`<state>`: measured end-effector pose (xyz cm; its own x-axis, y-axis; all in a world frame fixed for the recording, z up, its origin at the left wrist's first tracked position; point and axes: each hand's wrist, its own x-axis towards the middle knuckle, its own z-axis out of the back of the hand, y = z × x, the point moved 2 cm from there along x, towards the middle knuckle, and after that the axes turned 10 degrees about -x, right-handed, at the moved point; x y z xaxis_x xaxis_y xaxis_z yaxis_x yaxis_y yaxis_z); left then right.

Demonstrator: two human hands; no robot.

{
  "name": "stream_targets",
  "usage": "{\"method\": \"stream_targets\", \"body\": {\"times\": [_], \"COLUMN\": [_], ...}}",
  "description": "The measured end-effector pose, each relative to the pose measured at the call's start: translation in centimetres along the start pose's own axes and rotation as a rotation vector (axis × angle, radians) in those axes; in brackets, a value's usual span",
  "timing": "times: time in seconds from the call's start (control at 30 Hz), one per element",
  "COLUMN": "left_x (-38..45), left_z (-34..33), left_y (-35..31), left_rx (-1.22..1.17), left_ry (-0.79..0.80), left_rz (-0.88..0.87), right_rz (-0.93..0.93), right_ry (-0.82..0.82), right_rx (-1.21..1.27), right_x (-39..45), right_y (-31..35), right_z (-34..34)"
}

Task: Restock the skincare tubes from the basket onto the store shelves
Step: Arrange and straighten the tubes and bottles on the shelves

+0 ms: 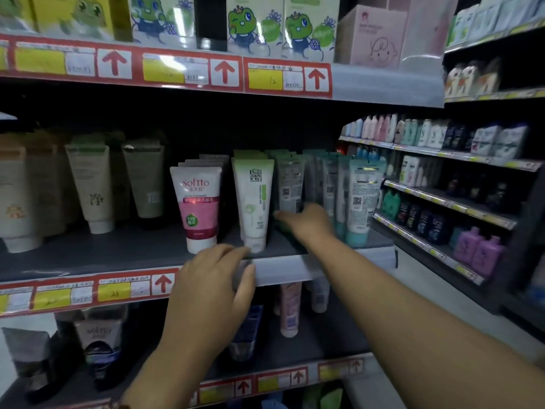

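The middle shelf [126, 255] holds upright skincare tubes: a pink-and-white tube [199, 208], a white-and-green tube [255, 202], and a row of teal tubes [361, 199] turned back-side out. Between them stands a grey-green tube [290, 184] with its barcode side facing me. My right hand [308, 224] reaches onto the shelf and closes around that tube's dark green lower end; the hand is blurred. My left hand [211, 290] rests on the shelf's front rail [283, 270] below the white-and-green tube, fingers apart and holding nothing. The basket is not in view.
Beige and cream tubes [91, 187] fill the shelf's left side. Boxed goods [255, 25] stand on the shelf above. More tubes [290, 308] stand on the shelf below. A second shelf unit with bottles [442, 202] runs along the right.
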<state>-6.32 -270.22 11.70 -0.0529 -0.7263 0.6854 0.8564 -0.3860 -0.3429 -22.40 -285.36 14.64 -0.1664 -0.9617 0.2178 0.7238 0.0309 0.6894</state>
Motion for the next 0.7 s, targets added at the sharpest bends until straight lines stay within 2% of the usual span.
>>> {"method": "stream_targets", "body": {"times": [0.17, 0.33, 0.4, 0.5, 0.57, 0.63, 0.67, 0.7], "left_x": [-0.6, -0.3, -0.3, -0.7, -0.8, -0.5, -0.3, -0.1], "left_z": [0.5, 1.2, 1.4, 1.9, 2.4, 2.7, 2.9, 3.1], "left_y": [-0.3, -0.7, -1.5, -3.2, -4.0, -4.0, -3.8, -3.6], "left_rx": [-0.014, -0.180, -0.303, -0.569, -0.742, -0.874, -0.940, -0.992], "left_ry": [-0.015, 0.012, 0.035, 0.041, 0.004, -0.062, -0.104, -0.144], "left_rz": [0.020, 0.156, 0.181, 0.274, 0.349, 0.422, 0.460, 0.484], "right_rz": [0.049, 0.340, 0.469, 0.670, 0.703, 0.608, 0.513, 0.413], "right_ry": [-0.073, -0.239, -0.221, -0.107, 0.088, 0.375, 0.445, 0.416], "right_rx": [0.001, 0.149, 0.157, 0.012, 0.002, 0.200, 0.306, 0.408], "right_x": [-0.1, -7.0, -10.6, -15.0, -16.1, -15.3, -14.3, -12.8], "right_y": [-0.6, -0.8, -1.1, -0.7, 0.1, 1.2, 1.5, 1.7], "right_z": [-0.3, 3.3, 3.9, 3.4, 3.6, 4.5, 4.8, 4.9]}}
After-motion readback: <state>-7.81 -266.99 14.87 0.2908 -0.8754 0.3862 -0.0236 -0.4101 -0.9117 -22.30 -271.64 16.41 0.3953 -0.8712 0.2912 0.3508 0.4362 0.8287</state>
